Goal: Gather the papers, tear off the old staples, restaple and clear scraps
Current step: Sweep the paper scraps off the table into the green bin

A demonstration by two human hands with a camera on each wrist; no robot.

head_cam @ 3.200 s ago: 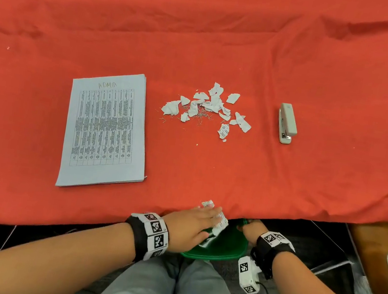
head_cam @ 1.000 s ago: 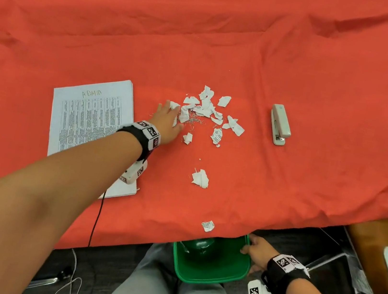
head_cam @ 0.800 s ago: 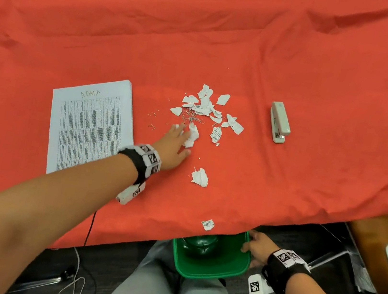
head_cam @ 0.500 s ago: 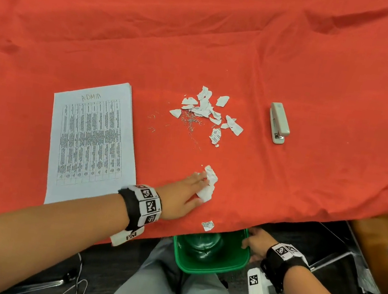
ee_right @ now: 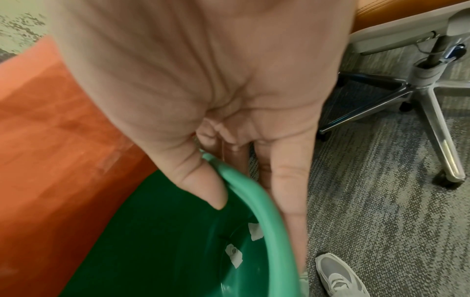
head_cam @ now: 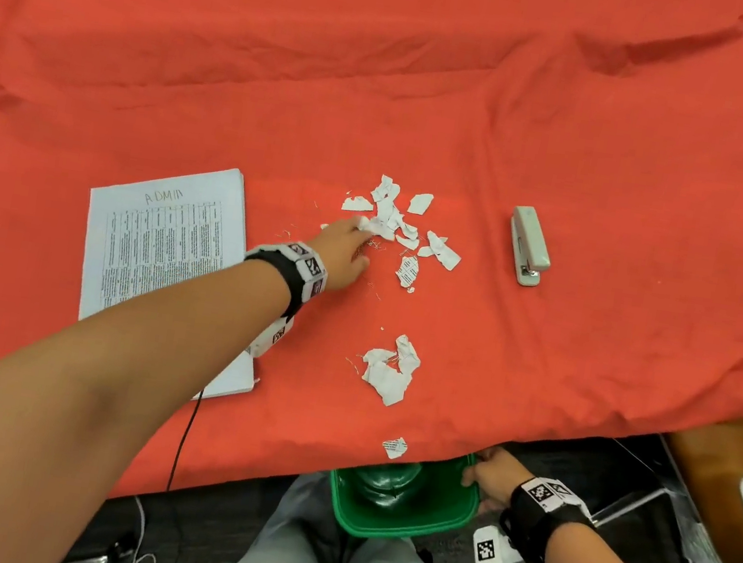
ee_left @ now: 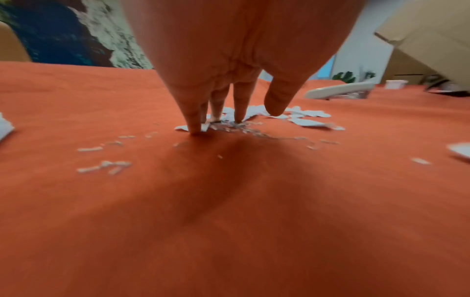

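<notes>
from where i sit, the stapled papers lie flat at the left of the desk under its red cloth. just right of them my left hand reaches out, fingers straight and pointing down, tips pressing on the cloth at the near edge of the far scrap pile – holding nothing. loose staples are scattered beside them. nearer me sits a crumpled scrap clump, and one small scrap at the desk's edge. the stapler lies shut, well right of the pile. below the edge, my right hand grips the rim of the green bin – thumb inside, fingers outside. two paper bits lie in it.
</notes>
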